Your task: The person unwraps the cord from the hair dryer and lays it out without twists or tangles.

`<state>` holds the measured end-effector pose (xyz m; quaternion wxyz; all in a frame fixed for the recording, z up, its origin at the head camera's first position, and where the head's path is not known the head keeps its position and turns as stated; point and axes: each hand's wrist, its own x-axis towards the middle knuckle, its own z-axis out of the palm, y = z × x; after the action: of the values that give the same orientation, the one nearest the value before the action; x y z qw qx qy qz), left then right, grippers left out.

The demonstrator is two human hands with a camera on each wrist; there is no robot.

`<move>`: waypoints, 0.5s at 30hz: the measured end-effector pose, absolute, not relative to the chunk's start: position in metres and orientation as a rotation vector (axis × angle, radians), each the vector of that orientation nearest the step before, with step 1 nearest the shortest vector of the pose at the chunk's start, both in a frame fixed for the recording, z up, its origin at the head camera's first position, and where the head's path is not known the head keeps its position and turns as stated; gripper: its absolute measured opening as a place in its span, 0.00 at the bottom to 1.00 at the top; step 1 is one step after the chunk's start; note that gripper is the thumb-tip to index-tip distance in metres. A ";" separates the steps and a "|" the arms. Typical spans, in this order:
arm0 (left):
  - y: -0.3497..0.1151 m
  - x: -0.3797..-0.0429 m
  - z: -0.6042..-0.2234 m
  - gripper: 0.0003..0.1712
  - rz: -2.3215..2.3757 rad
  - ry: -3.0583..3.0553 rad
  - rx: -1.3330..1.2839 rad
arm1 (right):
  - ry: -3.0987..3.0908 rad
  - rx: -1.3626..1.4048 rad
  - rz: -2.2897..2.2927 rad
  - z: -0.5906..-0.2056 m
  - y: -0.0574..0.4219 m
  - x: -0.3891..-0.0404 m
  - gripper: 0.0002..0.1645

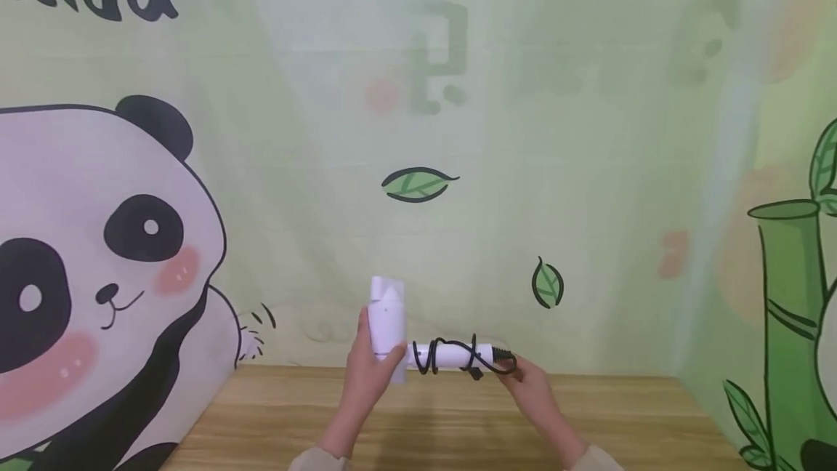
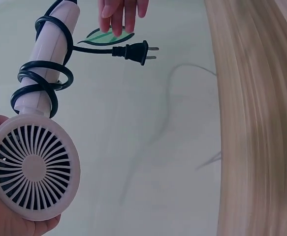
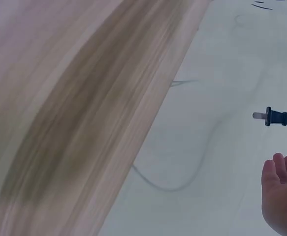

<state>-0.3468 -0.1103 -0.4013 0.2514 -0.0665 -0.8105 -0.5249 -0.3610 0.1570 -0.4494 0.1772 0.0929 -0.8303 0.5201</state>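
My left hand (image 1: pixel 366 373) grips the barrel of a white hair dryer (image 1: pixel 389 322), its thumb across the near side. The barrel stands upright, nozzle up, with the handle (image 1: pixel 451 355) pointing right. A black cord (image 2: pixel 45 68) winds loosely around the handle. In the left wrist view the round slotted air intake (image 2: pixel 34 168) faces the camera, and the two-pin plug (image 2: pixel 136 51) hangs out from the handle. Beside the handle's cord end is my right hand (image 1: pixel 531 387). The right wrist view shows its fingers (image 3: pixel 280 167) mostly straight, close to the plug (image 3: pixel 277 117).
Below the hands lies a wooden tabletop (image 1: pixel 445 431). A pale green backdrop (image 1: pixel 314 202) stands behind it, printed with a panda (image 1: pixel 98 275), leaves and a bamboo stalk (image 1: pixel 791 311). Its side panels border the table left and right.
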 end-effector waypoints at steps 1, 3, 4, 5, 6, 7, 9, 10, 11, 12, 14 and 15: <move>-0.111 -0.347 -0.400 0.56 -1.421 -2.202 -0.181 | -2.347 0.260 1.478 -0.448 0.153 -0.363 0.15; -0.112 -0.347 -0.398 0.56 -1.406 -2.201 -0.173 | -2.329 0.300 1.504 -0.445 0.145 -0.368 0.18; -0.113 -0.347 -0.398 0.56 -1.399 -2.202 -0.168 | -2.326 0.321 1.520 -0.444 0.142 -0.370 0.19; -0.113 -0.347 -0.397 0.56 -1.398 -2.203 -0.165 | -2.319 0.331 1.540 -0.444 0.139 -0.372 0.21; -0.114 -0.347 -0.397 0.56 -1.402 -2.202 -0.164 | -2.315 0.335 1.561 -0.444 0.137 -0.374 0.21; -0.114 -0.347 -0.397 0.56 -1.404 -2.200 -0.168 | -2.308 0.329 1.586 -0.444 0.135 -0.375 0.21; -0.113 -0.348 -0.396 0.56 -1.413 -2.196 -0.180 | -2.288 0.316 1.628 -0.444 0.133 -0.377 0.19; -0.113 -0.348 -0.396 0.56 -1.422 -2.195 -0.184 | -2.281 0.300 1.633 -0.444 0.132 -0.378 0.18; -0.112 -0.349 -0.396 0.56 -1.427 -2.190 -0.194 | -2.279 0.288 1.629 -0.445 0.131 -0.379 0.17; -0.111 -0.349 -0.395 0.55 -1.434 -2.186 -0.201 | -2.279 0.280 1.622 -0.445 0.130 -0.380 0.16; -0.110 -0.349 -0.395 0.55 -1.442 -2.184 -0.207 | -2.294 0.259 1.596 -0.445 0.130 -0.381 0.14; -0.110 -0.349 -0.395 0.55 -1.446 -2.183 -0.206 | -2.299 0.252 1.584 -0.445 0.130 -0.381 0.14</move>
<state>-0.3490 -0.1099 -0.3948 0.2549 -0.0760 -0.8037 -0.5323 -0.3811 0.1297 -0.4450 0.1683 0.0885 -0.8085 0.5569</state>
